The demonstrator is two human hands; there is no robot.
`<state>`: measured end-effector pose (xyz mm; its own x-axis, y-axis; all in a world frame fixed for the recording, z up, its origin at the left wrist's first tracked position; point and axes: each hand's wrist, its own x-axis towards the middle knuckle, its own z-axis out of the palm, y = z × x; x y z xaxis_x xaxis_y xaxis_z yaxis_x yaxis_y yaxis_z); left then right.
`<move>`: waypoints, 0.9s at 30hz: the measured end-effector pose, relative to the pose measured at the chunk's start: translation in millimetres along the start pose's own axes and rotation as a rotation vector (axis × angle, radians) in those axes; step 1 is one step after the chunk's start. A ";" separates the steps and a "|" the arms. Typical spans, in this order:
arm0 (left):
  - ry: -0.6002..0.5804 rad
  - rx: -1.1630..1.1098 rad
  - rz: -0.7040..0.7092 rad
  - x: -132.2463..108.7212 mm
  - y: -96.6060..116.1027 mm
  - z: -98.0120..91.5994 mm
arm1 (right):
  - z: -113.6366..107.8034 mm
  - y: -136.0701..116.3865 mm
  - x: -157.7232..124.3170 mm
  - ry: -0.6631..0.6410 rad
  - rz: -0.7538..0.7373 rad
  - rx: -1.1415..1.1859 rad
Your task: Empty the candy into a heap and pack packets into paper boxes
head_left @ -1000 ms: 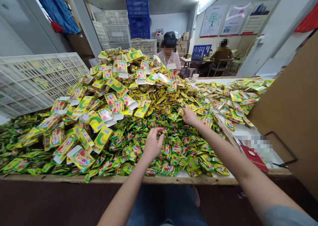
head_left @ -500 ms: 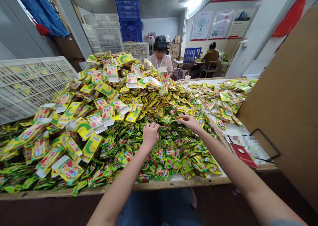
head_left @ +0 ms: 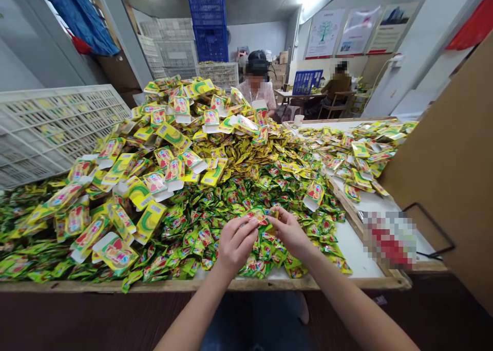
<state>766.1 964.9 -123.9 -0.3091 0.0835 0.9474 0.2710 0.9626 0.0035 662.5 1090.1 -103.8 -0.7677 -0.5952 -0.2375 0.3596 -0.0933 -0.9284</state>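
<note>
My left hand point(head_left: 236, 240) is closed at the fingertips on a green sachet point(head_left: 259, 215) with red print. Just to its right, my right hand point(head_left: 291, 233) pinches a small yellowish sachet point(head_left: 275, 215) that its fingers mostly cover. Both hands are close together, low over a spread of loose green sachets point(head_left: 196, 235). Right of and beyond the hands lies a yellow-green carton point(head_left: 315, 194) with a white flap out. A tall heap of similar small cartons point(head_left: 150, 186) rises to the left, and yellow sachets point(head_left: 246, 153) are piled behind the green ones.
A wooden rim point(head_left: 269, 285) edges the table in front of me. On the left leans a white plastic crate point(head_left: 57, 130). To the right, a wooden divider point(head_left: 342, 199), a red item point(head_left: 391, 243), a black metal frame point(head_left: 447, 227) and a cardboard sheet point(head_left: 439, 140). A co-worker point(head_left: 256, 84) sits opposite.
Both hands have come nearer to me and closer together, the right one also moving left. A green sachet now shows at the left fingertips. The view has shifted slightly.
</note>
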 end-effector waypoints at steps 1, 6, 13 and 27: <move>-0.002 0.015 0.036 -0.5 1.2 -1.2 | 4.7 0.9 -1.6 0.014 -0.014 0.021; -0.086 0.041 0.074 -4.7 -0.5 -7.3 | 15.1 0.2 -8.4 -0.046 -0.002 0.074; -0.270 0.025 0.051 -21.3 3.3 -5.4 | 13.0 3.5 -16.4 -0.034 0.057 0.048; -0.870 0.502 -0.777 78.6 -134.8 23.6 | -43.4 6.7 -24.5 0.127 -0.093 -0.417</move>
<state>683.7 847.8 -57.5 -0.7772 -0.5869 0.2271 -0.5648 0.8097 0.1595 660.7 1138.6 -116.6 -0.8550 -0.4943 -0.1569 0.0613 0.2039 -0.9771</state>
